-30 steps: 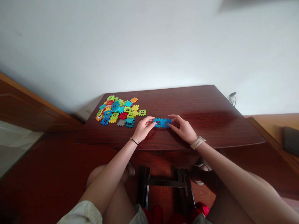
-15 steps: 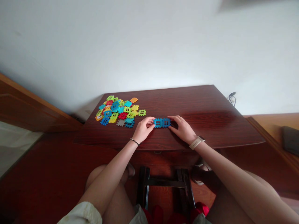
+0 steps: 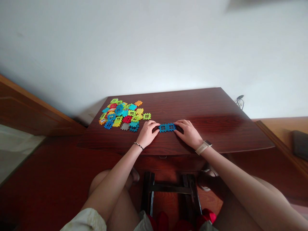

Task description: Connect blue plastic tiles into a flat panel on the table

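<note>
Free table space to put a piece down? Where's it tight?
Bare: the table right of the right hand, and the back strip behind the blue joined pieces. Crowded: the far-left corner under the tile pile, reaching nearly to the left hand.

1. My left hand [image 3: 148, 133] and right hand [image 3: 189, 133] cover the ends of the blue joined tiles [image 3: 167, 127], so I can't see how the fingers grip them.
2. The pile of coloured tiles [image 3: 122, 114] overlaps; I can't count pieces.
3. A dark object [image 3: 300, 144] is cut off at the right edge.
</note>
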Motion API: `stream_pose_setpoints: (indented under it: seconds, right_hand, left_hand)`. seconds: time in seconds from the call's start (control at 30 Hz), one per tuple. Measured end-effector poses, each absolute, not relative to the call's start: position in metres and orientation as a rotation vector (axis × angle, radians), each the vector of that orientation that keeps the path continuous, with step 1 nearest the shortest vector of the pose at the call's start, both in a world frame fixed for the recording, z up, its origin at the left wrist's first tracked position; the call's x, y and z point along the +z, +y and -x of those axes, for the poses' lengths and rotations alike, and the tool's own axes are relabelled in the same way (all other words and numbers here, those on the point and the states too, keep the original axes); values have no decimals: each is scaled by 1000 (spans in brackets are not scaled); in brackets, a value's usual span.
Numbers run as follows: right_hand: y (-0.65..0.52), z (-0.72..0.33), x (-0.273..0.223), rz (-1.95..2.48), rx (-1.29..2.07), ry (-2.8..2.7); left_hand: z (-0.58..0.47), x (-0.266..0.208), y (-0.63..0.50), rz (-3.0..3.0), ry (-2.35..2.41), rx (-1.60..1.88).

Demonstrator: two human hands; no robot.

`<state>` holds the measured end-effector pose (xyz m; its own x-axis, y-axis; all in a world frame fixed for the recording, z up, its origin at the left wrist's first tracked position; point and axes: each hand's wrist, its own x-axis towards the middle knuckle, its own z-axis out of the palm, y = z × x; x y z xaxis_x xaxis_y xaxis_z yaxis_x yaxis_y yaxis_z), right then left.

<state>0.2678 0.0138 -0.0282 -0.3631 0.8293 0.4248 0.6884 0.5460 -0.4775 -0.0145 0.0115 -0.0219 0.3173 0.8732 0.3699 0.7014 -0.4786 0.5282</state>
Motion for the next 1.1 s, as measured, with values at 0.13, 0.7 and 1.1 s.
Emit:
stream_pose_setpoints:
  seconds: [0.13,0.7,1.1]
  right_hand:
    - [15,-275,-21,1189,310,-2223]
    - [8,-276,-19,1121,204,-2305]
    - [7,-275,-17,1121,246,-2293]
  left_hand:
    - [15,-21,11,-2335,1416,896]
    - [11,-20,6,-2390,1420,915]
    - [24,-23,-9,-2331,1935,920]
